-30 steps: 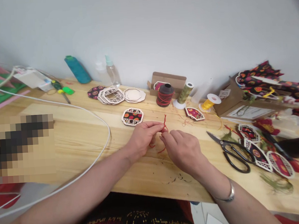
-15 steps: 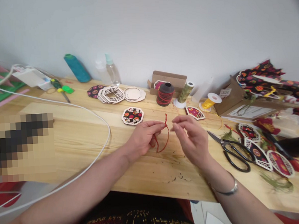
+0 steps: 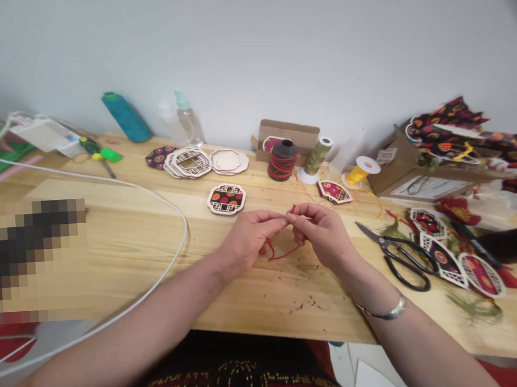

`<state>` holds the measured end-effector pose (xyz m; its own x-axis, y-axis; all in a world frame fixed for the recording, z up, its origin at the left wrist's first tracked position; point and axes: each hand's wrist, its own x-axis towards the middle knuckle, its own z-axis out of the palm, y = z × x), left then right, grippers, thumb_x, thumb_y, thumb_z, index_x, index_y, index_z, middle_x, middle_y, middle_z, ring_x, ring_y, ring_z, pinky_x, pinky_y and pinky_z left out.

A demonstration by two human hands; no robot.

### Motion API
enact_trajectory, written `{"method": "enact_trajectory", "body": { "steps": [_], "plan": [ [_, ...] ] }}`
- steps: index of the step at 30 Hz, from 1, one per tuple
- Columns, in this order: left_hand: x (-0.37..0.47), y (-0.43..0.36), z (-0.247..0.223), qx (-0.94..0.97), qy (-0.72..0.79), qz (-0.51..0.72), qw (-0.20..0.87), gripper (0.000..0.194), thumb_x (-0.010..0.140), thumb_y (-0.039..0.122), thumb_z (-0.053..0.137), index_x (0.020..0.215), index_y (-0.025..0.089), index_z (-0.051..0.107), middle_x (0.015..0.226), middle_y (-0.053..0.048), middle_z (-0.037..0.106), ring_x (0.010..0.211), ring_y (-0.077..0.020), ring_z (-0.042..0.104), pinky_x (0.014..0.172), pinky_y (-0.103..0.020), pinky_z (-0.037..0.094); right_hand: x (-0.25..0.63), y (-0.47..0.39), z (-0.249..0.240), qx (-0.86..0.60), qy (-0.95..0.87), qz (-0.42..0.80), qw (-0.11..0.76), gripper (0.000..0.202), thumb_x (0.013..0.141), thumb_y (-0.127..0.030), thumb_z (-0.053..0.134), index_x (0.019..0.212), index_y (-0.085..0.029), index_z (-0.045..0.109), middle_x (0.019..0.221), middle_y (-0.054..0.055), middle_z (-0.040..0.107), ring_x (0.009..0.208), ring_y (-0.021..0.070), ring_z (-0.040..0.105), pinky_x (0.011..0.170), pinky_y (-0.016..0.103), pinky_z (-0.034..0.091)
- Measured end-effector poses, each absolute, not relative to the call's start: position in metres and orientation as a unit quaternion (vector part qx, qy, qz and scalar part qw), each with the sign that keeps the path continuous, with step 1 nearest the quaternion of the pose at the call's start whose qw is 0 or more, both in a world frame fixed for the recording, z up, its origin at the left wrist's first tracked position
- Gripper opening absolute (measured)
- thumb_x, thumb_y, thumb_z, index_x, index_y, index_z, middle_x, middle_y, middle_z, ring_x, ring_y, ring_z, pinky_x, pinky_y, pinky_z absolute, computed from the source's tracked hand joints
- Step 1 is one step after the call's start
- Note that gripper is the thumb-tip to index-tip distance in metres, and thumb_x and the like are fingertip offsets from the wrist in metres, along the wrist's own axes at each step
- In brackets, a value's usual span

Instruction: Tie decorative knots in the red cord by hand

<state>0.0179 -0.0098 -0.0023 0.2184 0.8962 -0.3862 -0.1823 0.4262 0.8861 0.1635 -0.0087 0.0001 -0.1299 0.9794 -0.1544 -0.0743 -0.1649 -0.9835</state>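
Both my hands meet above the wooden table, pinching a thin red cord (image 3: 284, 255). My left hand (image 3: 254, 234) grips it between thumb and forefinger, with a loop hanging below. Fingertips of my right hand (image 3: 319, 227) are closed on the cord close to the left thumb, and a short red end sticks up there. What lies exactly between the fingertips is hidden. Behind the hands lies an octagonal patterned piece (image 3: 226, 199) with a pale cut-out frame. Black-handled scissors (image 3: 398, 255) rest to the right of my right hand.
Along the wall stand a dark spool with red cord (image 3: 283, 161), a green spool (image 3: 319, 156), a yellow ribbon spool (image 3: 362, 171) and a spray bottle (image 3: 188, 122). Stacked frames (image 3: 190, 162) lie at the back. A cardboard box (image 3: 397, 167) stands right; a white cable (image 3: 185, 227) crosses the left side.
My right hand has moved left to meet the left one and has taken hold of the red cord near its upper end. My left hand keeps its pinch.
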Motion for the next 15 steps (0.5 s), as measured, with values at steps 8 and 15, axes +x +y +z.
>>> {"method": "enact_trajectory", "body": {
  "steps": [8,15],
  "plan": [
    [0.0177,-0.0102,-0.0016,0.382,0.498,0.362,0.689,0.013,0.070,0.029,0.070,0.077,0.019,0.074,0.059,0.003,0.058,0.035,-0.0033,0.038,0.034,-0.020,0.036,0.1672,-0.0065,0.0017,-0.507,-0.488,0.551,0.448,0.024,0.065,-0.036,0.073,0.067,-0.015,0.061,0.053,-0.004,0.050,0.046,0.0061,0.037,0.044,0.021,0.029],
    [0.0169,-0.0097,-0.0029,0.373,0.479,0.367,0.705,0.018,0.070,0.034,0.071,0.079,0.018,0.073,0.048,0.008,0.037,0.034,-0.0035,0.034,0.032,-0.019,0.033,0.1697,-0.0059,0.0036,-0.512,-0.494,0.539,0.450,0.024,0.066,-0.037,0.071,0.065,-0.016,0.060,0.049,-0.005,0.046,0.045,0.0066,0.035,0.044,0.022,0.026]
  ]
}}
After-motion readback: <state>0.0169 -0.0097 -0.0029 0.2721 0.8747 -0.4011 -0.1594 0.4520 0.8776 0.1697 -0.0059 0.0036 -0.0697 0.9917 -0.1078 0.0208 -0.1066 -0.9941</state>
